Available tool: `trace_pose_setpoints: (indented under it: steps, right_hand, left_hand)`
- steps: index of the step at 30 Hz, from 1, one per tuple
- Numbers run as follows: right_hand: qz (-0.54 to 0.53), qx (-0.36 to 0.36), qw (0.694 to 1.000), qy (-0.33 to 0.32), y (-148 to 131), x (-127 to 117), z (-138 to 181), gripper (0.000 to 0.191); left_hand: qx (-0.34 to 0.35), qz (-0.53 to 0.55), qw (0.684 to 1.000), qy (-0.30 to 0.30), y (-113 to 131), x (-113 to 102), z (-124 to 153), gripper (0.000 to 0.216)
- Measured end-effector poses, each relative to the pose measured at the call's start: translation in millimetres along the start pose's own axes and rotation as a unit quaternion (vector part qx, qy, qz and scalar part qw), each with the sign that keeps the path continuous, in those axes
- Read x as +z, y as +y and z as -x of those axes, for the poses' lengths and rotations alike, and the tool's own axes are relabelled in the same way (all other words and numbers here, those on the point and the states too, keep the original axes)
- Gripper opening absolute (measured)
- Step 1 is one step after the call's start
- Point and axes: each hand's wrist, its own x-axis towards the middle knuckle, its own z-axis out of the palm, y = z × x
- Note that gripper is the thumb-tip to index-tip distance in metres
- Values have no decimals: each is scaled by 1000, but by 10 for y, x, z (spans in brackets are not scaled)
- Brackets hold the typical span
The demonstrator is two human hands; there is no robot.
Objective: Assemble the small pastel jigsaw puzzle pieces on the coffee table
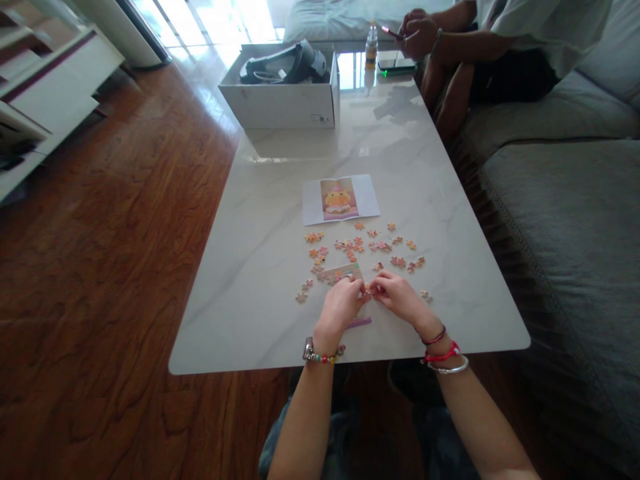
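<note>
My left hand point(343, 304) is closed in a pinch over a small puzzle board point(349, 269), its fingers and palm covering much of it. Close beside it, my right hand point(394, 293) is also pinched, with the fingertips of both hands nearly meeting. A small pinkish-orange puzzle piece point(369, 288) shows between them, gripped by the right fingertips; whether the left fingers hold a piece too is hidden. Below the hands a purple edge point(359, 322) of the board sticks out. Loose puzzle pieces point(350, 247) in orange, pink and cream lie scattered beyond and to both sides.
A paper sheet with a printed picture point(340, 199) lies behind the pieces on the white marbled table point(250, 267). Farther off stand an open white box point(285, 107) holding a dark object, a bottle point(371, 47) and a phone point(397, 67). Another person point(500, 47) sits on the grey sofa.
</note>
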Motion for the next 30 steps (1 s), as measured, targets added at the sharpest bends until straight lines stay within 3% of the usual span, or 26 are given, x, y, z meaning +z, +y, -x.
trace_pose_setpoints:
  steps: [13,22,27,30]
  right_hand:
    - [-30,6,1000,4,5,-20,4,11]
    - [-23,-7,1000,10,17,-27,-7,13]
    - [-52,27,997,57,69,-213,17,9]
    - [-126,75,986,86,82,-351,46,19]
  left_hand:
    - [50,4,999,20,-52,63,-35,19]
    - [43,8,999,25,-49,59,-32,18]
    - [48,46,997,31,-70,-22,-27,16]
    - [65,68,994,63,-33,-69,-35,15]
